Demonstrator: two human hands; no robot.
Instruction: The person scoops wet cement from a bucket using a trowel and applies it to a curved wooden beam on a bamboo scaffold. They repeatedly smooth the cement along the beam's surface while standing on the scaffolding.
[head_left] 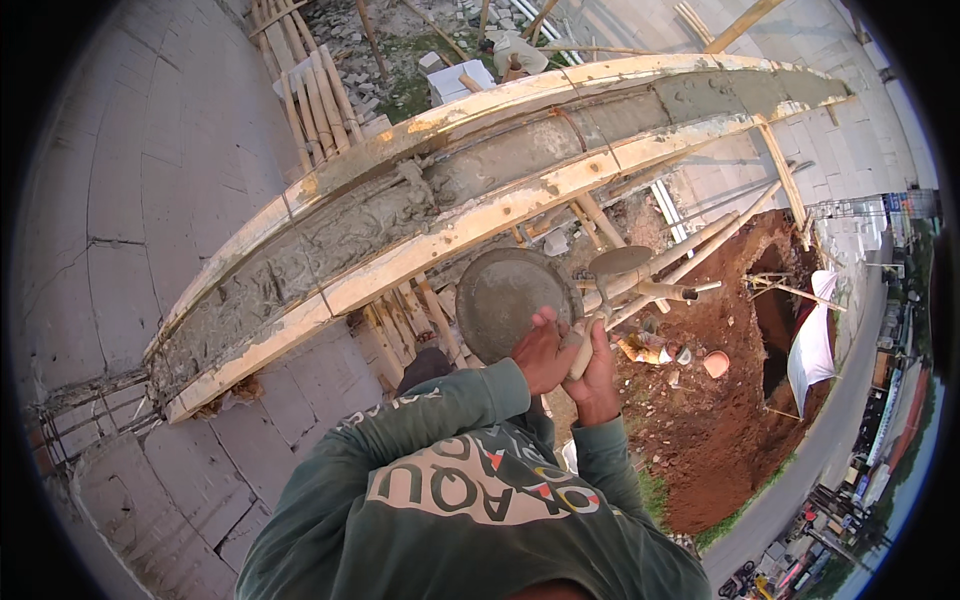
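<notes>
Pale handle in its grip, the right hand has the trowel where it seems surest; the left hand rests against it, fingers nearly straight. Probably light and stiff, the trowel stands beside a mortar-filled bucket.

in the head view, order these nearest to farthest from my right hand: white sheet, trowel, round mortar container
1. Trowel: touching your right hand, its blade pointing up and away.
2. Round mortar container: ahead and to the left.
3. White sheet: far off to the right.
</notes>
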